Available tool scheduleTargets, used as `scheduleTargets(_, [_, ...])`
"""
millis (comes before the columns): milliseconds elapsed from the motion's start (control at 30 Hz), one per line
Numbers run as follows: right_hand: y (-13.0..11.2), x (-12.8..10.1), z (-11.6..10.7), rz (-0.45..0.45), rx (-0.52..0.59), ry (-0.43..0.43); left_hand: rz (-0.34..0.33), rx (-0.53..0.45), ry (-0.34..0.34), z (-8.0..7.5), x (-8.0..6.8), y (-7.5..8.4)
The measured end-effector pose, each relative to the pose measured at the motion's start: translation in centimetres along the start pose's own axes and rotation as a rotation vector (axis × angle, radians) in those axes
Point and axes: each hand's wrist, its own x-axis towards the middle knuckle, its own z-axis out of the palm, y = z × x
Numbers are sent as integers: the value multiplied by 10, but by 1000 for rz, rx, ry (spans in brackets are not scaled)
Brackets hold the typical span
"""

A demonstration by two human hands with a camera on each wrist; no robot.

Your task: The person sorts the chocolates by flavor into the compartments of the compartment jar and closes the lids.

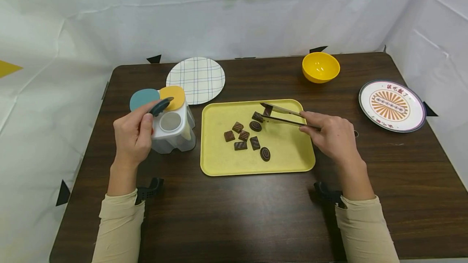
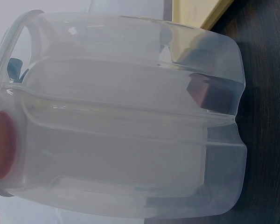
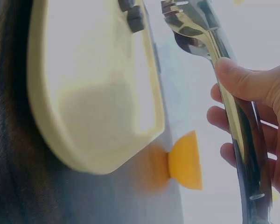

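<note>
My left hand (image 1: 133, 131) pinches a dark round lid (image 1: 161, 106) between thumb and fingers, tilted up over an uncovered round opening of a translucent compartment container (image 1: 173, 143). Through its wall in the left wrist view, a dark reddish block (image 2: 213, 94) shows at the bottom. My right hand (image 1: 330, 133) grips metal tongs (image 1: 283, 121), also seen in the right wrist view. A dark chocolate (image 1: 268, 110) is between the tong tips, above the yellow tray (image 1: 289, 155). Several other chocolates (image 1: 243, 135), square, rectangular and oval, lie on the tray.
A teal lid (image 1: 144, 99) and a yellow lid (image 1: 173, 95) cover other container openings. Behind it lies a checked plate (image 1: 199, 78). A yellow bowl (image 1: 320, 68) stands at the back right, and a patterned plate (image 1: 392, 106) lies at the far right.
</note>
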Motion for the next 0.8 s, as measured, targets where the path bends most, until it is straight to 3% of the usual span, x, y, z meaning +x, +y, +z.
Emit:
scheduleTargets(400, [-27,8,-3,-141,60,127,18,18,11,-1,-1,-1])
scheduleTargets(800, [-66,24,4,-279,133,140,17,33,1,-2,0,0])
